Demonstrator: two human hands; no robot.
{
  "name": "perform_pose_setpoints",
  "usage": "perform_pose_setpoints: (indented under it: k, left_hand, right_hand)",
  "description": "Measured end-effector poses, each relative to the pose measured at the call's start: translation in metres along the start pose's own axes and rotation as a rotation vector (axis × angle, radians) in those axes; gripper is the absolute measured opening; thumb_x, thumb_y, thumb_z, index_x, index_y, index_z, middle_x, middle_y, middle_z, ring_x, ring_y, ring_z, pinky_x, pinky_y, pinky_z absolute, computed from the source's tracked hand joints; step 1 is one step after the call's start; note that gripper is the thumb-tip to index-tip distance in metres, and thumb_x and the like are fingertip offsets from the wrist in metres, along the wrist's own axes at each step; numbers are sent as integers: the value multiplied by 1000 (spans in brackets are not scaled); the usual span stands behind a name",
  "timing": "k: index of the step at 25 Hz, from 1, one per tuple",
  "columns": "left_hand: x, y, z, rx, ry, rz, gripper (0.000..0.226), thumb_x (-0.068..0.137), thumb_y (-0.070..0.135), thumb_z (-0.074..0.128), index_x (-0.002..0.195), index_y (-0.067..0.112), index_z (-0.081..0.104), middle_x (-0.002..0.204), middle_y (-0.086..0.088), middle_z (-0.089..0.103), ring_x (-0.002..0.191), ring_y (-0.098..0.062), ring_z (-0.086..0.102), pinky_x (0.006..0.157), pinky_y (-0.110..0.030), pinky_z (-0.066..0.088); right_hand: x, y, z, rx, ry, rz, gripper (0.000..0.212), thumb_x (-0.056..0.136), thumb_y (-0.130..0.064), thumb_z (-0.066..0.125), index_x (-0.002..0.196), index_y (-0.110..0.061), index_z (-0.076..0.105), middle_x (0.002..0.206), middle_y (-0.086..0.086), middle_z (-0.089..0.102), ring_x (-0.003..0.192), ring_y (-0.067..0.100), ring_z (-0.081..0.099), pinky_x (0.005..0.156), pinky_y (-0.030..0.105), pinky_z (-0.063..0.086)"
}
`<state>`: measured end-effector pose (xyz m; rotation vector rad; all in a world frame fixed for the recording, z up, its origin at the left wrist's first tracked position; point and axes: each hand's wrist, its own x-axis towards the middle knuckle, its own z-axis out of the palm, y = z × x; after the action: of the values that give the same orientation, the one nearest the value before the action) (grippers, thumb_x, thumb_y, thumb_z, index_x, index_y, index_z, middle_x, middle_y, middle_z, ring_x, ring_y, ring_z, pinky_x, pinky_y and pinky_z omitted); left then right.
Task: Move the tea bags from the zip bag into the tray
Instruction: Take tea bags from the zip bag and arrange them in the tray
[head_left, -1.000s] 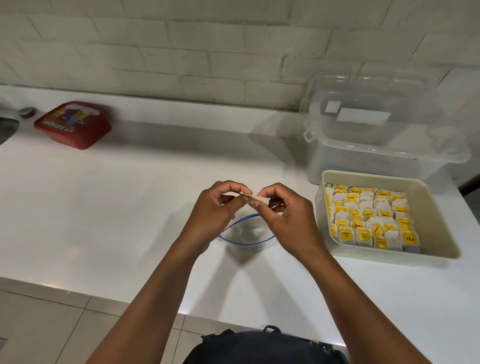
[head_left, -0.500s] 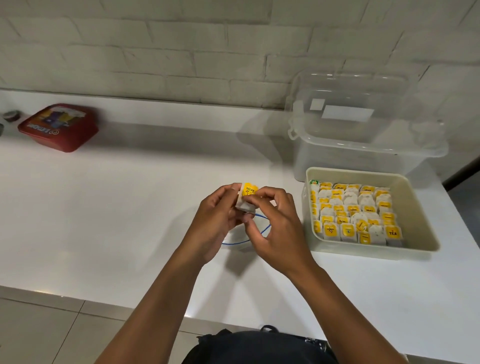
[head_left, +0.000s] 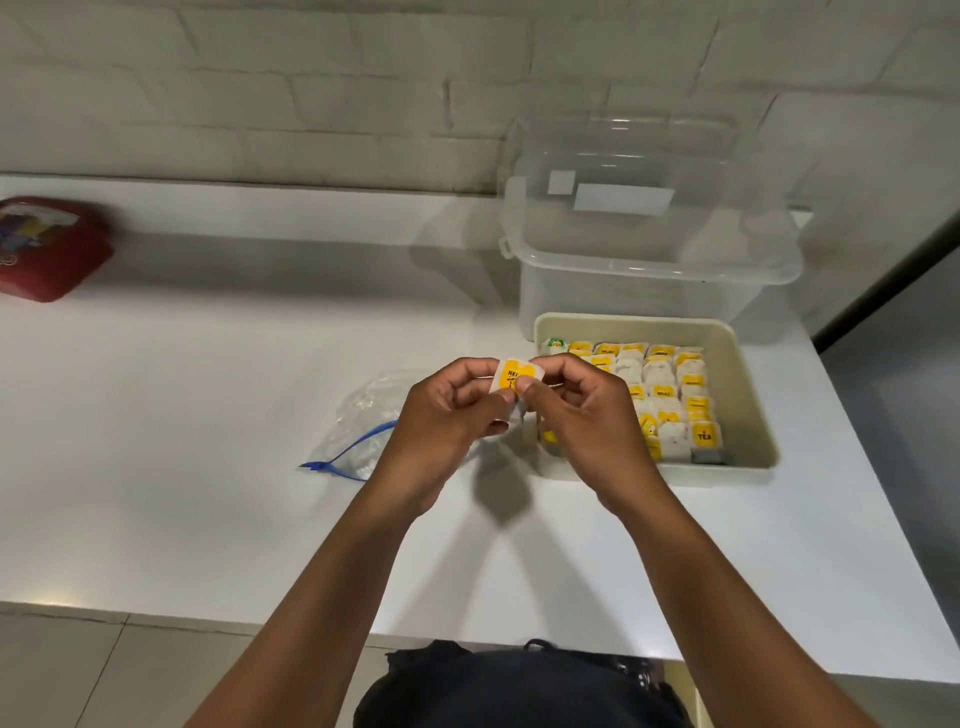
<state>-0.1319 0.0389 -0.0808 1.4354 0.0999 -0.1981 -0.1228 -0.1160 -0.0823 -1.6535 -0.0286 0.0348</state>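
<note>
Both hands hold one tea bag (head_left: 511, 375) with a yellow tag, raised above the counter just left of the tray. My left hand (head_left: 447, 423) pinches its left side and my right hand (head_left: 587, 421) pinches its right side, thumb on the tag. The clear zip bag (head_left: 363, 421) with a blue seal lies flat on the counter left of my hands; I cannot tell what it holds. The beige tray (head_left: 748, 384) to the right holds several rows of yellow-tagged tea bags (head_left: 670, 395), with a bare strip along its right side.
A clear plastic storage box (head_left: 649, 249) with its lid up stands behind the tray against the brick wall. A red packet (head_left: 47, 249) lies at the far left. The white counter (head_left: 182, 441) ends near my body and drops off at the right.
The hands lifted a tea bag out of the zip bag and moved it right toward the tray. The zip bag now lies released on the counter to the left.
</note>
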Motion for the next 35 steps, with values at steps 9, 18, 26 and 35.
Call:
perform_pose_setpoints:
  k: [9, 18, 26, 35]
  left_hand:
    - [27, -20, 67, 254, 32, 60, 20, 81, 12, 80, 98, 18, 71, 88, 0, 74, 85, -18, 71, 78, -27, 57]
    - [50, -38, 64, 748, 150, 268, 13, 87, 18, 72, 99, 24, 71, 86, 15, 70, 77, -6, 65, 64, -4, 40]
    - [53, -49, 54, 834, 225, 370, 15, 88, 12, 70, 98, 23, 71, 93, 11, 65, 71, -8, 59, 60, -8, 35]
    - [50, -47, 50, 839, 224, 371, 13, 89, 14, 69, 98, 24, 71, 94, 14, 65, 79, -10, 63, 62, -15, 42]
  right_hand:
    - [17, 13, -92, 16, 1, 74, 7, 89, -7, 70, 88, -14, 71, 79, 3, 73, 71, 13, 67, 72, 31, 58]
    - [62, 43, -122, -282, -183, 127, 8, 87, -14, 73, 86, -21, 72, 77, -3, 73, 74, 19, 73, 76, 39, 60]
    - [78, 59, -96, -377, -491, 384, 1, 91, -6, 67, 92, -6, 67, 78, 15, 74, 66, 20, 74, 59, 26, 57]
    - [74, 68, -75, -609, -658, 351, 9, 90, -16, 68, 82, -12, 64, 71, 8, 75, 57, 7, 69, 60, 23, 53]
